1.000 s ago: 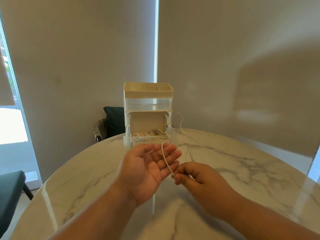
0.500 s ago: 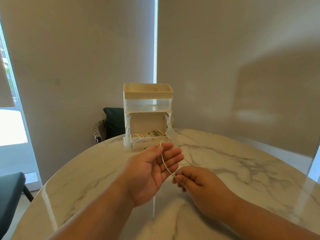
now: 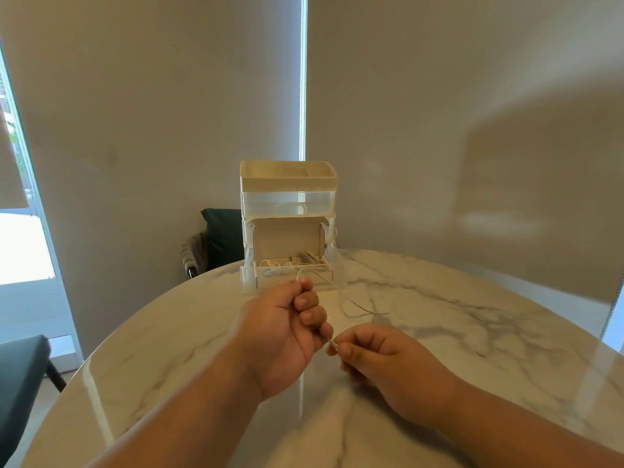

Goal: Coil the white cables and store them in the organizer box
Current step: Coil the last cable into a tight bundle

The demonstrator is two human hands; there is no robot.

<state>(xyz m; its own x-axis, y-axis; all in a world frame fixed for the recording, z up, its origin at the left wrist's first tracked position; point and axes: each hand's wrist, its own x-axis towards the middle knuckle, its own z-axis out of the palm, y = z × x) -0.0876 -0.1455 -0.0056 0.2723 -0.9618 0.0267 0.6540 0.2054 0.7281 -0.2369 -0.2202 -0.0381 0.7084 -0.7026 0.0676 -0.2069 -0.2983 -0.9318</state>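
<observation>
Room: two pale roller blinds point(image 3: 152, 113) hang well beyond both hands, with one narrow bright gap between them; one strip of window point(image 3: 20, 244) shows far off to the left hand's side.
Table: one round table point(image 3: 472, 349) of glossy white marble with grey veins, lying under both hands.
Seats: two; one dark-cushioned chair point(image 3: 219, 241) past the table edge, beyond the left hand, and one dark seat point(image 3: 17, 373) low and well to that hand's left.
Organizer box: one organizer box point(image 3: 288, 201) stands upright on the table just beyond the left hand, with a cream tray on top, a clear tier below it and the bottom compartment open.
Stored cables: some coiled cables point(image 3: 305, 258) lie in that open compartment; their number cannot be told.
Hands: two; the left hand point(image 3: 280, 329) is fisted round the cable, and the right hand point(image 3: 378, 356), just beside it, pinches the cable's end between thumb and forefinger.
White cable: one loose white cable point(image 3: 351, 309) rises from the top of the left fist and loops on the table beyond the right hand.
</observation>
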